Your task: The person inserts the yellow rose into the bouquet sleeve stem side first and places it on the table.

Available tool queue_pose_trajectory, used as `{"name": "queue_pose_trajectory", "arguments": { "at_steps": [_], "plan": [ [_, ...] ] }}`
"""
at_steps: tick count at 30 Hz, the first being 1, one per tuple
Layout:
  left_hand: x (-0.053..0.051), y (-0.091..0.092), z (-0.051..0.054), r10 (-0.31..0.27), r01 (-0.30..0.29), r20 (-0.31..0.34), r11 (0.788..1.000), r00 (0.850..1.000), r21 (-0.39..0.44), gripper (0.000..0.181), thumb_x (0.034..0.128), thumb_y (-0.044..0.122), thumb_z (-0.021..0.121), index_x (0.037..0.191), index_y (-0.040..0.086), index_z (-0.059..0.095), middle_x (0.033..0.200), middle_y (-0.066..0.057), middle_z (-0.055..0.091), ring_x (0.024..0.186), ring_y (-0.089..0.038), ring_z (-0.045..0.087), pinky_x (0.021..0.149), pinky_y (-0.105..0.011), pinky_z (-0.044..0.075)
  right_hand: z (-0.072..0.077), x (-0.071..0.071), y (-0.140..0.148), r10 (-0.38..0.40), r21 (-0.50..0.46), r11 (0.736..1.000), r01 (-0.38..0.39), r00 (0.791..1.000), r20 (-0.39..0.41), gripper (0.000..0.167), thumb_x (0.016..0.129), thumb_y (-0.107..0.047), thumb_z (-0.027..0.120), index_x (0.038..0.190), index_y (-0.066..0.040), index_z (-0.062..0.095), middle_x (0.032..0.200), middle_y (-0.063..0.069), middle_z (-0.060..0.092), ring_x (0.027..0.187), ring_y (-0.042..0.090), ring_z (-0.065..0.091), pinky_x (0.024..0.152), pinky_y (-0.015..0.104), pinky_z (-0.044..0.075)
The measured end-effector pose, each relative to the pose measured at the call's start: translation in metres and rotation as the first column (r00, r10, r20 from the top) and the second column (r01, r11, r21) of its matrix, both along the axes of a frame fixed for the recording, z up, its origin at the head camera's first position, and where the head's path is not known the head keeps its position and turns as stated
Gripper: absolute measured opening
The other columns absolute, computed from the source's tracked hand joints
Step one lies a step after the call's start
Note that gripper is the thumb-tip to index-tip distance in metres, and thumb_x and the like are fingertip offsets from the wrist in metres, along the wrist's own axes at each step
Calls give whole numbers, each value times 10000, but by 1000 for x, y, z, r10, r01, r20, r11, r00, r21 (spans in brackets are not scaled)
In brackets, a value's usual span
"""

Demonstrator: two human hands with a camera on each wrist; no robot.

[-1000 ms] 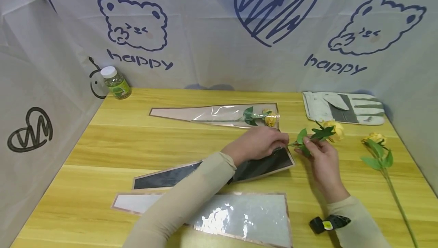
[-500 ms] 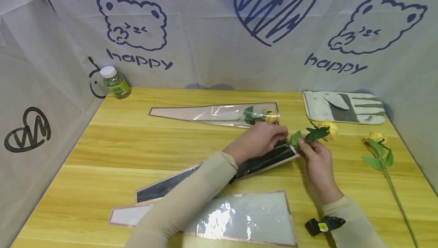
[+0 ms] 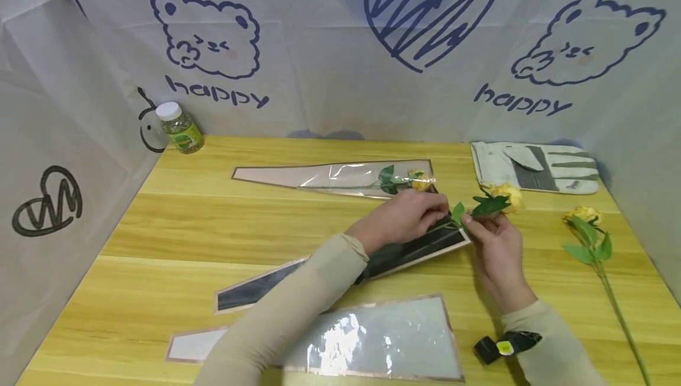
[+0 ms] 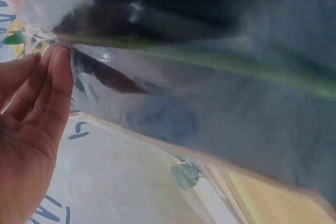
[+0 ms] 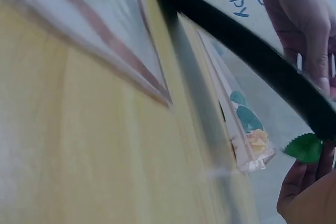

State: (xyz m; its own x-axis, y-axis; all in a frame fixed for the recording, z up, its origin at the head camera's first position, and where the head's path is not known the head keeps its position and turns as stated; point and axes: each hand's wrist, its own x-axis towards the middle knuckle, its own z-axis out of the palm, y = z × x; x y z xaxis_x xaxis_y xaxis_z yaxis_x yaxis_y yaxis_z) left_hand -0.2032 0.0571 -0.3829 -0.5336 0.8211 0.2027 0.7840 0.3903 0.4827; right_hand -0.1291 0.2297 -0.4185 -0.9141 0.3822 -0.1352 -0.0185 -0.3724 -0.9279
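Note:
In the head view my left hand [image 3: 407, 217] pinches the wide open end of a black flower sleeve [image 3: 391, 262], its fingertips partly hidden. Just right of it, my right hand [image 3: 497, 253] pinches a yellow rose [image 3: 508, 198] by the stem below its bloom, near a green leaf [image 3: 458, 212]. The stem runs leftwards to the sleeve's mouth, and the bloom stays outside. The left wrist view shows a green stem [image 4: 226, 64] along the dark film. In the right wrist view the leaf [image 5: 304, 148] sits at the right hand's fingers [image 5: 310, 174].
Behind lies a pink-edged sleeve [image 3: 276, 175] with a yellow rose inside. A clear sleeve [image 3: 404, 339] lies in front. Another yellow rose [image 3: 606, 282] is at the right, a work glove [image 3: 537, 167] at the back right, and a lidded jar [image 3: 183, 135] at the back left.
My right hand and the rose have moved slightly left, closer to my left hand. The black sleeve has shifted right, its open end a little higher. The clear sleeve's narrow end has swung towards the front.

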Motion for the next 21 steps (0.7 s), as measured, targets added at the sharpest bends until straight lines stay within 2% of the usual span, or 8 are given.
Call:
{"name": "queue_pose_trajectory", "arguments": {
  "at_steps": [3, 8, 11, 15, 19, 21],
  "plan": [
    [0, 1, 1, 2, -2, 11, 1000, 1000, 8, 105, 1019, 131, 543, 1009, 107, 644, 900, 49, 617, 775, -38, 551, 733, -181, 448, -1, 1, -1, 8, -5, 1000, -8, 998, -55, 371, 875, 169, 616, 1145, -35, 464, 895, 32, 644, 844, 112, 635, 785, 217, 518],
    [0, 1, 3, 7, -7, 48, 1000, 999, 1, 92, 1021, 128, 536, 994, 103, 620, 864, 61, 575, 747, -55, 534, 709, -179, 439, -2, 2, -2, 3, 131, 991, 12, 994, -112, 577, 848, 209, 619, 1256, -122, 380, 969, 30, 649, 852, 120, 651, 775, 218, 524],
    [0, -1, 3, -4, 4, 72, 1000, 997, -5, 96, 1024, 126, 526, 995, 107, 616, 856, 59, 574, 730, -60, 530, 698, -179, 435, 0, 1, -1, -1, 192, 981, 28, 990, -142, 610, 828, 219, 635, 1259, -126, 376, 959, 26, 668, 849, 130, 651, 772, 225, 527],
    [0, -2, 2, -30, 32, 85, 999, 996, -21, 118, 1027, 111, 511, 954, 113, 603, 822, 37, 563, 689, -64, 498, 671, -184, 416, 4, 0, 4, -10, 212, 976, 45, 987, -162, 616, 824, 206, 651, 1251, -134, 366, 903, 35, 695, 836, 139, 662, 773, 220, 523],
    [0, -3, 1, -45, 48, 90, 998, 995, -38, 135, 1025, 101, 514, 905, 117, 574, 790, 14, 543, 670, -76, 465, 654, -196, 386, 7, -3, 8, 15, 224, 974, 18, 989, -145, 604, 834, 172, 668, 1240, -119, 329, 894, 57, 690, 831, 147, 671, 779, 222, 522],
    [1, -4, 0, -51, 54, 91, 998, 995, -34, 127, 1023, 100, 520, 913, 113, 581, 800, 11, 555, 680, -79, 477, 659, -198, 390, 8, -4, 8, 27, 230, 973, 2, 992, -123, 654, 842, 151, 674, 1285, -120, 276, 873, 55, 681, 805, 140, 670, 771, 219, 525]
  ]
}}
